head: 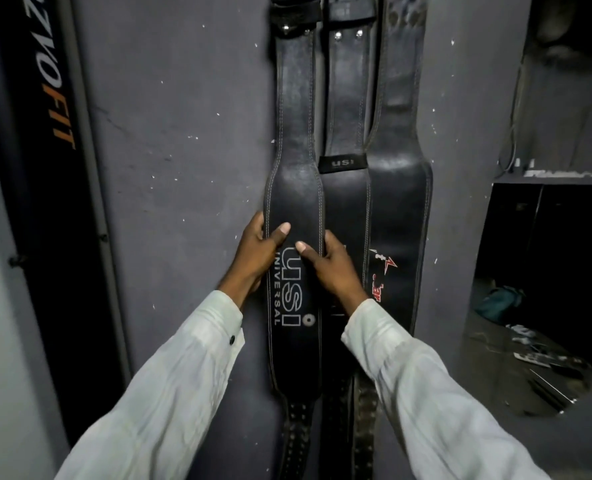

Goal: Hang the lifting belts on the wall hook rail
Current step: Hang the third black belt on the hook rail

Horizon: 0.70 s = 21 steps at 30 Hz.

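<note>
Three black leather lifting belts hang side by side down a grey wall; their tops and the hooks run out of the top of the view. The left belt [294, 188] bears white "USI UNIVERSAL" lettering. My left hand [254, 256] grips its left edge, thumb across the front. My right hand [332, 268] grips its right edge the same way. The middle belt [348, 109] has a small "USI" loop and lies partly behind the left one. The right belt [400, 209] shows a red and white logo.
A black upright panel [52, 140] with orange "FIT" lettering stands at the left. At the right, a dark recess [544, 271] holds a shelf, cables and loose clutter. The grey wall [183, 168] is bare left of the belts.
</note>
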Motion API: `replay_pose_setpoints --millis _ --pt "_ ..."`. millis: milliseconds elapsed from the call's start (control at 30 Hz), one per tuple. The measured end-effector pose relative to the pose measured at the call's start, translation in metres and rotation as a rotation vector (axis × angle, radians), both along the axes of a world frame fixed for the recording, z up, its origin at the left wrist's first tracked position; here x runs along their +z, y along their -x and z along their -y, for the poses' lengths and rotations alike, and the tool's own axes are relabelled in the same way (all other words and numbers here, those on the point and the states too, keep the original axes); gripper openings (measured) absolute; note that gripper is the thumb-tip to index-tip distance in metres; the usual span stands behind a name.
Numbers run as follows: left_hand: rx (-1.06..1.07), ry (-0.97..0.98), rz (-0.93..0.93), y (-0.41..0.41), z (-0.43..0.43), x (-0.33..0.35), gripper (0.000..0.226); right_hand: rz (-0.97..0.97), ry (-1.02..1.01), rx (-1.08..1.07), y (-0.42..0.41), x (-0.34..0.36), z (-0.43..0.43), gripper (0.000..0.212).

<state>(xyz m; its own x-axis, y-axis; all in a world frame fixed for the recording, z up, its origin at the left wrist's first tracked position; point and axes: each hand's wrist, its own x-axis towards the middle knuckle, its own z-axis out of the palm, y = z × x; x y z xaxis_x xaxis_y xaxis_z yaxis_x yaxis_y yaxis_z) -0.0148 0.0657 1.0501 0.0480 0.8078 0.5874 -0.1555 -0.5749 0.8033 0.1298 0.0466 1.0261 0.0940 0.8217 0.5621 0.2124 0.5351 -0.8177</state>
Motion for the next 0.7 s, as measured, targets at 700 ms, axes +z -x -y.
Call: replay_pose_setpoints --millis 700 --pt "-0.052 0.121 -0.064 0.004 0.006 -0.069 0.03 0.006 0.069 0.054 -0.012 -0.051 0.009 0.037"
